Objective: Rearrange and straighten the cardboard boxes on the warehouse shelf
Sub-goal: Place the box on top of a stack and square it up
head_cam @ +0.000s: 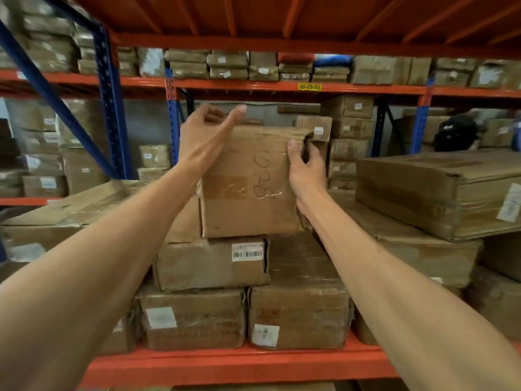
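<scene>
fingers (296, 149) right: clamping top box (248, 182) edge | left hand (203, 136): spread on corner

The tips of the right hand's fingers (310, 153) are hidden behind the torn right edge of the marked box (248, 182). The left hand's fingers (214, 115) are curled over its top rear corner, so their tips are partly concealed. Whether the box is gripped or only steadied cannot be told. The barcode label (247, 252) below the fingers is too small to be read. Both forearms are cut off by the lower edge.
</scene>
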Available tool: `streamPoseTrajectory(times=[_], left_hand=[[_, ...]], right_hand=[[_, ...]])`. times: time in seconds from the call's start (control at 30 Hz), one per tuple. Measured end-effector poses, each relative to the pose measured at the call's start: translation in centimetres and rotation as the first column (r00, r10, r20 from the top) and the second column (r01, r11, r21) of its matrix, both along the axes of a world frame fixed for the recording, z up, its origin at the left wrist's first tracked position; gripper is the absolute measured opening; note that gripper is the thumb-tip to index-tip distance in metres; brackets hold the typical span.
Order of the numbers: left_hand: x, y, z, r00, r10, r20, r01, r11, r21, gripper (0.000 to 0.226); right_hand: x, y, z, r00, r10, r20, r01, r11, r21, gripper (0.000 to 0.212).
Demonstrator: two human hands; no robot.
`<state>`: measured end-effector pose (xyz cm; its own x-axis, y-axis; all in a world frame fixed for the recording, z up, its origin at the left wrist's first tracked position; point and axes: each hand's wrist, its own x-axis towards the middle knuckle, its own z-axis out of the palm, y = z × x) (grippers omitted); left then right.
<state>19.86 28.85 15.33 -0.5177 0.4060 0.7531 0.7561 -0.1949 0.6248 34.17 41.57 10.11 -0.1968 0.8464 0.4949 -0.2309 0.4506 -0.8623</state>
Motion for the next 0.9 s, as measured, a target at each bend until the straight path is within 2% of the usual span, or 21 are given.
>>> streamPoseTrajectory(times=[0.07, 0.13, 0.23, 0.33, 0.37, 0.43, 0.5, 0.57, 0.6, 0.67, 0.73, 0.8, 0.9], left_hand=[[-2.6, -1.2, -1.7, 0.991, 0.092, -0.098, -0.104, 0.986, -0.130, 0.073], [-4.5, -2.0, -3.1, 0.974, 0.142, -0.177, -0.174, 0.968, -0.180, 0.082], [-4.7, -1.8, -2.5, 0.936, 0.194, -0.293, -0.268, 0.934, -0.236, 0.088], [-4.2, -1.1, -1.0, 0.924, 0.205, -0.322, -0.312, 0.892, -0.328, 0.105], [-4.3, -1.0, -0.6, 0.936, 0.188, -0.299, -0.290, 0.891, -0.350, 0.107], [-4.8, -1.0, -0.1, 0.973, 0.128, -0.190, -0.189, 0.916, -0.354, 0.098], [-5.4, -1.3, 0.2, 0.999, 0.035, 0.030, -0.023, 0.939, -0.342, 0.085], [-6.0, -1.4, 0.1, 0.974, -0.012, 0.224, 0.080, 0.952, -0.297, 0.067], [-6.0, -1.3, 0.0, 0.958, -0.018, 0.286, 0.099, 0.957, -0.271, 0.054], [-5.4, -1.5, 0.0, 0.937, -0.020, 0.350, 0.105, 0.969, -0.224, 0.034], [-4.5, -1.8, -0.2, 0.928, -0.018, 0.373, 0.097, 0.976, -0.195, 0.038], [-3.3, -2.8, -0.2, 0.922, -0.006, 0.388, 0.078, 0.983, -0.169, 0.049], [-1.4, -4.2, -0.1, 0.913, 0.000, 0.409, 0.070, 0.985, -0.156, 0.051]], right_hand=[[-2.1, -0.7, -0.9, 0.998, 0.060, 0.026, -0.061, 0.997, 0.038, 0.063], [-3.4, -1.0, -1.5, 0.993, 0.114, 0.031, -0.116, 0.992, 0.045, 0.064], [-3.7, -0.7, -2.5, 0.989, 0.150, 0.017, -0.150, 0.988, -0.024, 0.070], [-2.7, -0.2, -5.0, 0.970, 0.222, 0.099, -0.207, 0.968, -0.141, 0.091], [-2.2, 0.0, -6.0, 0.959, 0.236, 0.160, -0.206, 0.961, -0.186, 0.101], [-1.5, 0.1, -7.4, 0.937, 0.226, 0.267, -0.163, 0.957, -0.239, 0.116], [-1.0, 0.5, -7.9, 0.929, 0.221, 0.296, -0.140, 0.952, -0.271, 0.116], [-0.8, 0.4, -7.8, 0.920, 0.262, 0.292, -0.159, 0.930, -0.332, 0.116], [-0.8, 0.4, -7.9, 0.922, 0.287, 0.260, -0.179, 0.911, -0.372, 0.118], [-0.9, -0.3, -8.1, 0.939, 0.332, 0.087, -0.262, 0.859, -0.440, 0.120], [-1.0, -1.2, -8.6, 0.948, 0.302, -0.101, -0.314, 0.831, -0.460, 0.125], [-0.8, -2.4, -8.6, 0.947, 0.243, -0.211, -0.315, 0.832, -0.456, 0.126], [1.1, -3.3, -7.9, 0.936, 0.180, -0.303, -0.305, 0.847, -0.436, 0.102]])
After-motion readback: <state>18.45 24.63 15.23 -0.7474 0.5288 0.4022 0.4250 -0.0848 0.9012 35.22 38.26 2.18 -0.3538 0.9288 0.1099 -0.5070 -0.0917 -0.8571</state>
